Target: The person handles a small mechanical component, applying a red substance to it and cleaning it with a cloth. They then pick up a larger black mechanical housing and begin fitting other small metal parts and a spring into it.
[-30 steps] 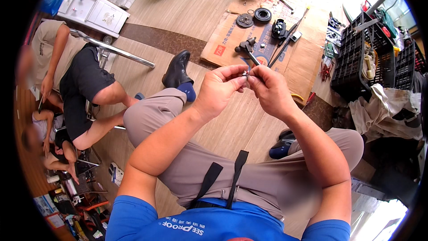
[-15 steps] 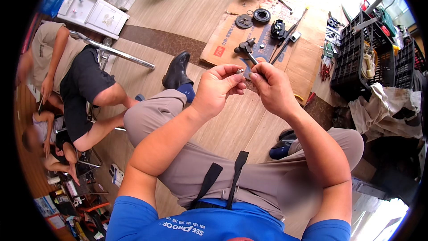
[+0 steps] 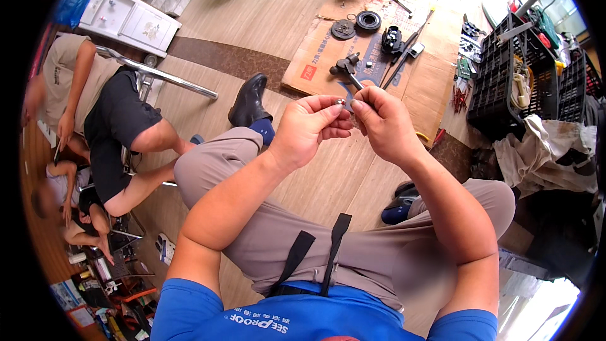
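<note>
Left hand point(image 3: 302, 131): thumb and forefinger pinched on a small metal piece point(image 3: 341, 103), other fingers curled loosely below. The fingertip grip presumably suits so slight a part, leaving its upper end exposed.

Right hand point(image 3: 384, 125): thumb and forefinger brought close together, just beside the piece; whether anything lies between them cannot be told. Its nearness suggests one hand steadies while the other works.

Placement: small metal piece in front of the body, between the knees, both forearms raised over the lap; probably held there for a clear view from above.

Beyond the fingertips: dark fitting with a rod point(image 3: 344, 67), lying on a cardboard sheet point(image 3: 435, 85), rod end running behind the right hand; contact cannot be told.

On the same sheet, farther out: flat dark disc point(image 3: 343, 29) and black ring point(image 3: 368, 21), side by side; black block-shaped part point(image 3: 392, 40); long thin rods point(image 3: 410, 43) beside it. The sheet seems to serve as a mat, with parts spread apart for easy finding.

To the right: black crate point(image 3: 499, 91), loaded with assorted items; pale cloth point(image 3: 540, 158) near it.

To the left: another seated person point(image 3: 129, 104), apart from the work.
</note>
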Action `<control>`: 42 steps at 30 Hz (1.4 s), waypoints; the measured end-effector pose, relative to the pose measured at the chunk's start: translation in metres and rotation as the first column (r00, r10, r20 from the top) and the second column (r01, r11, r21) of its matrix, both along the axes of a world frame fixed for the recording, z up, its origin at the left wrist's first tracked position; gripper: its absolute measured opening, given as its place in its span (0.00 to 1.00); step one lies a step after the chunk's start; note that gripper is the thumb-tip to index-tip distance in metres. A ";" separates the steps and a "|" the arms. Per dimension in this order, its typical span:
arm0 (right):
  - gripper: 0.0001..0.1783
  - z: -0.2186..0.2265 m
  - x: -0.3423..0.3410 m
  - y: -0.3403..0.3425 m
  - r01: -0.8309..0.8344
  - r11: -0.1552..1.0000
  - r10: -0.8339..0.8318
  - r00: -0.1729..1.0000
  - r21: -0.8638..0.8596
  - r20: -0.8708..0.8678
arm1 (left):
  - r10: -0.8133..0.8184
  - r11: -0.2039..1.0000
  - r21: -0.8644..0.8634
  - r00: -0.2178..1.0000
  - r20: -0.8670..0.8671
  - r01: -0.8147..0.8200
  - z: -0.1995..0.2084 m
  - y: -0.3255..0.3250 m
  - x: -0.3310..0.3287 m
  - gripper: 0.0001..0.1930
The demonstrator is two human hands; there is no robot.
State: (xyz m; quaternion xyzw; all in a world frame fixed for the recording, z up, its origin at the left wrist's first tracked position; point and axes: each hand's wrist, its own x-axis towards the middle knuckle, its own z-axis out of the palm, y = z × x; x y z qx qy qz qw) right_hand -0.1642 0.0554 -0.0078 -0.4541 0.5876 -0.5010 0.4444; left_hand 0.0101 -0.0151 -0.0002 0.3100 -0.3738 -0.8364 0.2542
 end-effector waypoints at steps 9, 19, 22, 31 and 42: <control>0.10 0.009 -0.004 -0.001 -0.041 0.993 0.006 0.956 0.113 0.293 | 0.002 0.998 -0.070 0.991 0.137 0.007 0.001 0.002 -0.001 0.09; 0.11 0.009 -0.006 -0.004 0.002 0.994 -0.032 0.959 0.107 0.283 | -0.032 0.999 0.018 0.999 0.005 0.032 -0.003 -0.002 0.003 0.09; 0.11 0.005 -0.007 -0.004 0.009 0.996 -0.036 0.954 0.091 0.297 | -0.041 0.999 0.014 0.999 -0.030 0.041 -0.004 -0.003 0.003 0.08; 0.10 0.013 -0.008 -0.003 0.001 0.996 -0.028 0.951 0.085 0.307 | -0.018 1.000 -0.017 0.997 -0.072 0.017 -0.004 -0.003 0.002 0.08; 0.11 0.022 -0.010 0.001 -0.200 0.979 0.192 0.874 -0.030 0.447 | 0.008 1.000 -0.024 0.994 -0.106 -0.011 -0.005 -0.003 0.002 0.07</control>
